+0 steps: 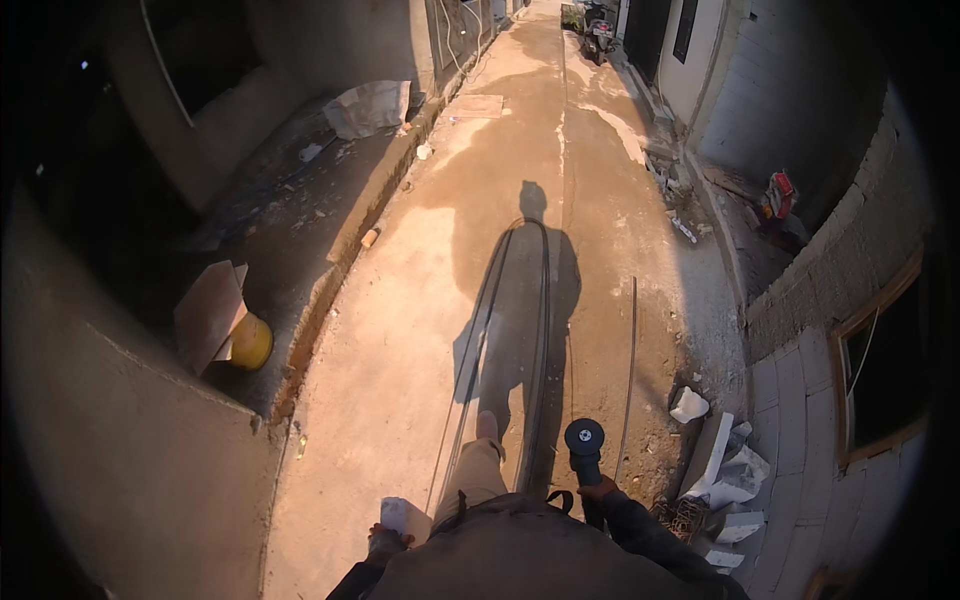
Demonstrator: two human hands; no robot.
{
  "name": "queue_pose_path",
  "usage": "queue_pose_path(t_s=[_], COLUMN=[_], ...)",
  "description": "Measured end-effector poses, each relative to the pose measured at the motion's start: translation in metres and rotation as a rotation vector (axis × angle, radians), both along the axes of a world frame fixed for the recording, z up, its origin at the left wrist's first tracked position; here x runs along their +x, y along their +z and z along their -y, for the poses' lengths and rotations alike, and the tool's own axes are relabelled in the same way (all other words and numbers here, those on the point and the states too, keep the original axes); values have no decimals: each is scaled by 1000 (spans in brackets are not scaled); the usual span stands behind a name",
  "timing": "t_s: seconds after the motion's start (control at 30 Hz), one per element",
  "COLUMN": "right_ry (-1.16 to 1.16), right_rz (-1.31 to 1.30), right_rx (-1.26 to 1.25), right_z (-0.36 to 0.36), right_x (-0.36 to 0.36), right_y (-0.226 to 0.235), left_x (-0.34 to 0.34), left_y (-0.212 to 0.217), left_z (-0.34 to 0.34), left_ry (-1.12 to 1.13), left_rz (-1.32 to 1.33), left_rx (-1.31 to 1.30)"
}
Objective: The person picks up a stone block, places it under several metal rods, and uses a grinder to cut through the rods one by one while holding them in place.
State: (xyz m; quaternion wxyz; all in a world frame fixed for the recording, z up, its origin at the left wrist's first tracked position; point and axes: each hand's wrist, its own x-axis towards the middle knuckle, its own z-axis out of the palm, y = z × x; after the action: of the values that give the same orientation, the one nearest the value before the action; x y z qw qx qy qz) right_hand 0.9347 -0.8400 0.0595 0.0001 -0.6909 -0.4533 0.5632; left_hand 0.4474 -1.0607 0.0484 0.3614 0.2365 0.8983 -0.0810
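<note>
The person stands on a sunlit concrete lane, with one foot set ahead, and the right hand (600,488) is wrapped around the body of a dark angle grinder (584,450), its round black disc facing up toward the camera. The grinder is raised above the ground, in front of the person and to the right. At the lower edge, the left hand (387,540) has its fingers curled at the near end of a pale, blocky object (404,517), grasping it; what that object is cannot be told. Dark, thin bars (544,290) bent into a long loop lie on the lane, running from the far curve back toward the person's legs, across the person's shadow (530,258). A separate straight rod (631,370) lies to the right of the loop, well apart from the grinder. Near the right wall, a white lump (689,405) sits close to broken white pieces (738,478), with a tangle of brownish wire (682,518) beside them. On the left, past the low curb (330,285), a yellow bucket (251,342) stands against a reddish board (210,318). Farther up the lane, on the right, a motorcycle (597,38) is parked by a wall.
</note>
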Motion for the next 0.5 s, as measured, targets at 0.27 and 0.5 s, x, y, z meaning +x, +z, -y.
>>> queue_pose_path(t_s=[0.27,0.5], right_ry=[20,-92], right_rz=[-87,-380], right_rx=[297,388], right_z=[-258,-423], right_x=[-111,-161], right_y=[126,148], left_x=[-52,-99], left_y=[59,120], left_z=[-354,-587], left_ry=[-253,-14], left_rz=[-47,120], left_rx=[35,644])
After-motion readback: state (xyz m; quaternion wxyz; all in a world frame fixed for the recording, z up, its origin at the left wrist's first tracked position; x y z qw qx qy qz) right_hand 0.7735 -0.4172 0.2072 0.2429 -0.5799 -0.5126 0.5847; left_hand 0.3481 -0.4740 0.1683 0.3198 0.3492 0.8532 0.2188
